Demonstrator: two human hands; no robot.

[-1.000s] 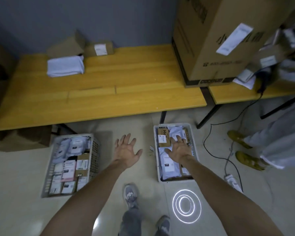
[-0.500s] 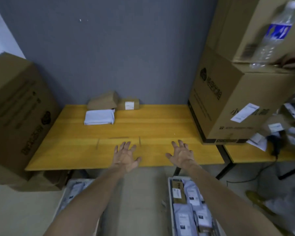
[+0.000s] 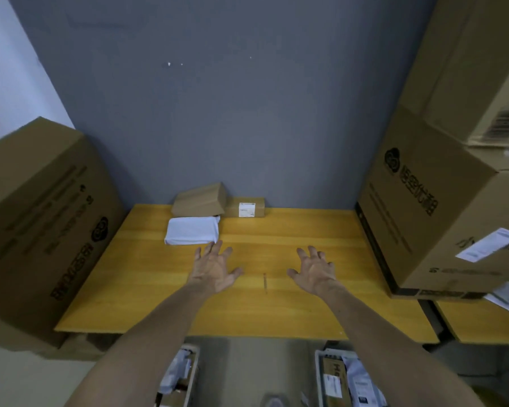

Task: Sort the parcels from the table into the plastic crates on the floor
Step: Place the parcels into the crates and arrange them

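Three parcels lie at the back of the yellow wooden table (image 3: 276,312): a white soft bag (image 3: 192,230), a plain brown box (image 3: 200,200) behind it, and a small brown box with a white label (image 3: 245,207). My left hand (image 3: 213,268) hovers over the table with fingers spread, its fingertips just short of the white bag. My right hand (image 3: 313,270) is likewise spread and holds nothing, over bare wood further right. Two plastic crates sit on the floor below the table edge, the left crate (image 3: 193,374) and the right crate (image 3: 319,377), both holding parcels.
A big cardboard carton (image 3: 41,230) stands at the table's left end. Another large carton (image 3: 429,224) sits on the table's right end, with one more carton (image 3: 476,69) stacked above. A second table (image 3: 482,321) adjoins on the right. A grey wall is behind.
Both hands rose from the crates on the floor and reached forward over the table, toward the parcels at the back. My view tilted up from floor to wall.
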